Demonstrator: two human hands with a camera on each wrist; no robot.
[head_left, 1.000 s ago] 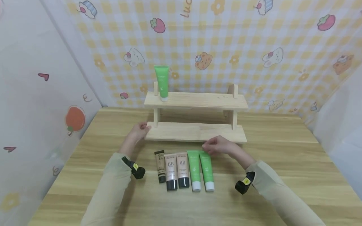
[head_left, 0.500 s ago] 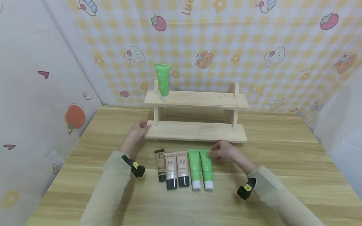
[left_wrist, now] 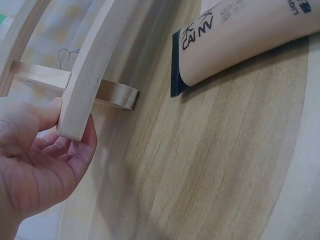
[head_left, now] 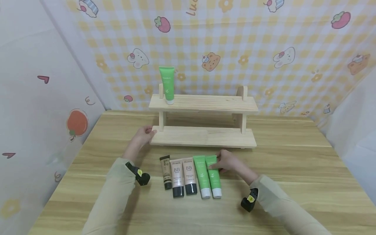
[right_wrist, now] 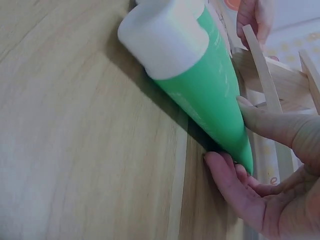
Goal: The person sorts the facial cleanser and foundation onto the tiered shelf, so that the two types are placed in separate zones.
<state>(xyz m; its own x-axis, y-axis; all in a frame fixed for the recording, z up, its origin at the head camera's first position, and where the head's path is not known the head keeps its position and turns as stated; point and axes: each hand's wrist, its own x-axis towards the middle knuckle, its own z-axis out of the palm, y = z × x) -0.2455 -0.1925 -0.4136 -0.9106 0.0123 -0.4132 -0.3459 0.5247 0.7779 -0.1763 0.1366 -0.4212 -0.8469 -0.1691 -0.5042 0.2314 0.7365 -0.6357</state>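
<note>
My left hand [head_left: 143, 135] grips the left end of the lower board of a two-tier wooden shelf [head_left: 202, 136], thumb above and fingers beneath in the left wrist view. With thumb on top and fingers at its side, my right hand [head_left: 227, 161] pinches the rightmost green squeeze tube [head_left: 215, 179] near its flat sealed end. That tube's white cap [right_wrist: 165, 40] points toward me. Beside it lies a second green tube [head_left: 202, 174], then two beige BB cream tubes [head_left: 189, 173] and a slim brown tube [head_left: 166, 173] in a row.
Another green tube [head_left: 168, 85] stands upright, cap down, at the left of the upper shelf board [head_left: 205, 102]. A checked cloth backdrop [head_left: 188, 42] hangs behind the shelf, above the wooden table [head_left: 293, 156].
My right hand shifted right off the rightmost green tube's top end, then came back and took hold of it. The second green tube's cap end turned slightly right. My left hand stayed put.
</note>
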